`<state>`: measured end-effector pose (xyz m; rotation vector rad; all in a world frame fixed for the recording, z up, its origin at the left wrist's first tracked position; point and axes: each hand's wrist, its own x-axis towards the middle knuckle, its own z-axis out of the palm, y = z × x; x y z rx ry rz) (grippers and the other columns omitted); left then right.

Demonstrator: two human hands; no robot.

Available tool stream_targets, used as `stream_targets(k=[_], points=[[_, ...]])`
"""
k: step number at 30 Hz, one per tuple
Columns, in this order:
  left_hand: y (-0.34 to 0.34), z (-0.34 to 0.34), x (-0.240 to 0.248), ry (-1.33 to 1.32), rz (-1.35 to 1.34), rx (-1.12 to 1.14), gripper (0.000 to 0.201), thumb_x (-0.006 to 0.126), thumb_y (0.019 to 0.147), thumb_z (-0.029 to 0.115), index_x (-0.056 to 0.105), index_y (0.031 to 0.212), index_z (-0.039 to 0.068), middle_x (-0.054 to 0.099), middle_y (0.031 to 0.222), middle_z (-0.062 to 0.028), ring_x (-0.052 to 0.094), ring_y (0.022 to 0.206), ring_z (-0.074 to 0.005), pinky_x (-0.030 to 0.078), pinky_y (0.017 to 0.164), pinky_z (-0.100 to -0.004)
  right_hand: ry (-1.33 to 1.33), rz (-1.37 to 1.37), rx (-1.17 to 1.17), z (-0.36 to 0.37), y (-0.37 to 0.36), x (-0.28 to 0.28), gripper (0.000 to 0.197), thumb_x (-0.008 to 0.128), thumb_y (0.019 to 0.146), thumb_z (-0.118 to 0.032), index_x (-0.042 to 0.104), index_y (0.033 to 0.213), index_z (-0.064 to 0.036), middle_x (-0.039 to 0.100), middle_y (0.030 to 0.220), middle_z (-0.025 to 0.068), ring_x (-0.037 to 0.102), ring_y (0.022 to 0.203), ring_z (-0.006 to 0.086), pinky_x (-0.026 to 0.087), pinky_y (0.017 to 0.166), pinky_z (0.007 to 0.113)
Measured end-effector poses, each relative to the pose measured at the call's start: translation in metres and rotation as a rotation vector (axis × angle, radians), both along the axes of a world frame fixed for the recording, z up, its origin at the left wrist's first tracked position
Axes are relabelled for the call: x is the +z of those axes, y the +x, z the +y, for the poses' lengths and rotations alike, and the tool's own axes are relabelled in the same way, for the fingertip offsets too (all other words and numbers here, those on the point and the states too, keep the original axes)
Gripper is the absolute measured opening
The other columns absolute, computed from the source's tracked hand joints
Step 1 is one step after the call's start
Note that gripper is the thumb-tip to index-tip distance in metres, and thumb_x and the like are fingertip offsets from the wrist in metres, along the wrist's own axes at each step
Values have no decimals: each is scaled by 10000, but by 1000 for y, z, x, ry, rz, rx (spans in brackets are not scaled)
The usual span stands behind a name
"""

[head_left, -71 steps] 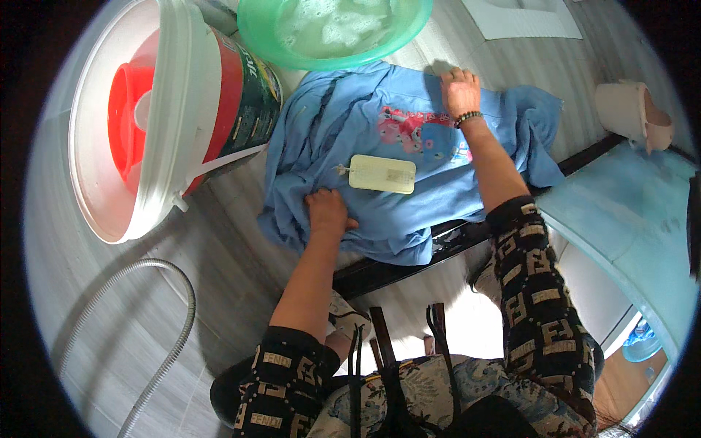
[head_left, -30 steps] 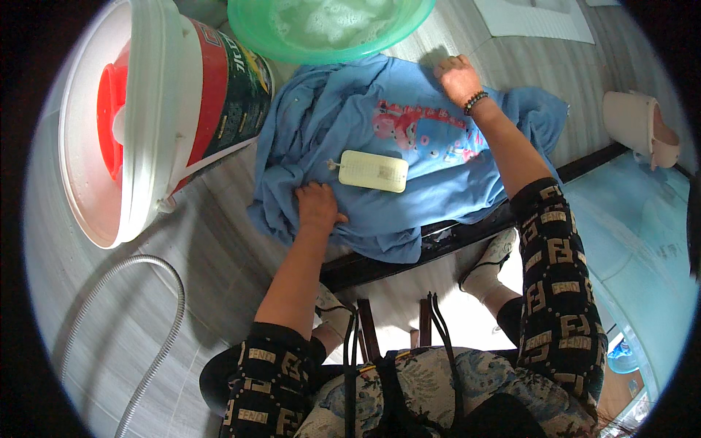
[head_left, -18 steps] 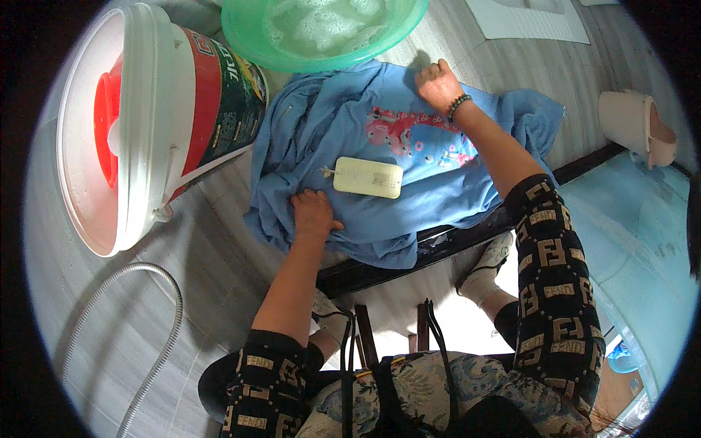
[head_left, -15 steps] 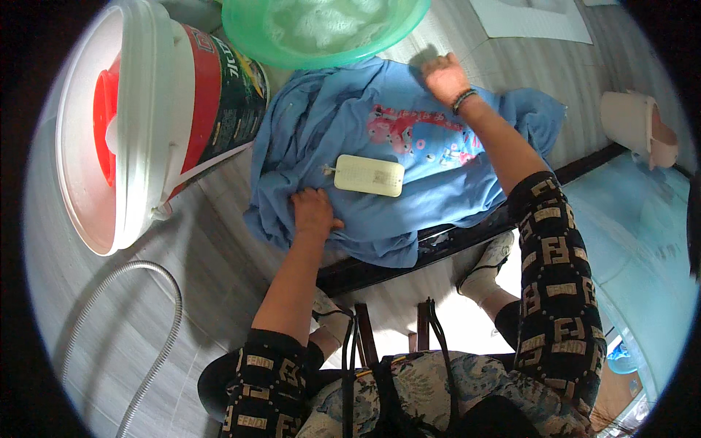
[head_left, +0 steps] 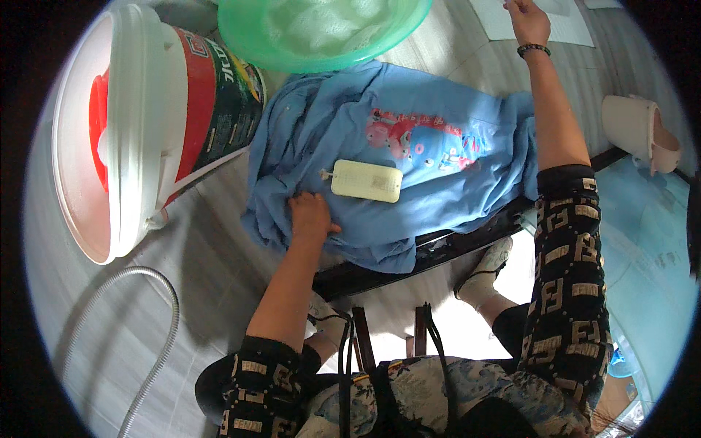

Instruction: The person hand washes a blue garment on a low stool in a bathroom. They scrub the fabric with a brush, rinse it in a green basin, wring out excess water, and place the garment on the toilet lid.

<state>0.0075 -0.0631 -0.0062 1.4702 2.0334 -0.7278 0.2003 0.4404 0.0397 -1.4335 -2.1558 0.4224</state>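
A blue garment (head_left: 445,193) with a pink and red cartoon print is spread in front of me, wrinkled at its left side. Upon it lies a pale yellow block (head_left: 366,180) with rounded corners and a small cord at one end, like a laundry brush turned back side up; its underside is hidden. My left hand (head_left: 311,216) presses on the garment's near left part, thumb spread to the side. Stretched far forward at the upper right, my right hand (head_left: 531,24) is over a white flat sheet (head_left: 573,28), its fingers drawn together; whatever they hold is too unclear to name.
A green basin (head_left: 321,62) of sudsy water stands beyond the garment. To the left are a large white bucket (head_left: 139,139) lying tilted and a grey hose (head_left: 173,321). A dark sill (head_left: 453,250) runs under the near edge. At right sits a beige plastic container (head_left: 628,124).
My right hand has left the garment's far edge and moved forward and right. The garment's right side now lies flatter. My left hand stays nearly in place.
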Motion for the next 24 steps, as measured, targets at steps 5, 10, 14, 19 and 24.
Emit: stream_targets(k=[5,10,14,19,24], points=[[-1,5,6,47,-25,-2,712,754,435,527,515,905,48,525,917,-124,517,898,-270,332,869,-437,133,-546,-189,-28,-17,-34,243,493,786,-273,622,924,-120,623,833,84,599,839,261,467,717,395],[1,7,11,6,4,-6,742,745,426,541,520,920,35,522,910,-126,522,883,-268,338,849,-434,-114,-756,-58,-80,0,-109,379,491,800,-258,485,1142,-96,515,1105,147,522,982,301,437,802,432],[2,6,6,-4,3,-16,762,738,422,557,521,932,35,518,911,-127,515,892,-262,340,844,-423,-305,-475,-55,-55,50,-107,382,475,808,-232,455,1171,-114,506,1113,150,517,999,292,440,812,419],[4,7,9,26,32,-47,757,729,438,572,524,938,43,518,915,-128,515,896,-259,343,837,-415,-87,-770,83,-81,65,-103,398,494,795,-203,446,1186,-147,478,1154,130,501,1025,281,435,804,426],[3,6,7,-21,5,-7,800,734,429,567,504,969,22,519,957,-149,513,914,-280,348,845,-439,34,-797,113,-83,38,-80,459,482,784,-119,416,1226,-223,496,1088,101,519,962,264,443,779,418]])
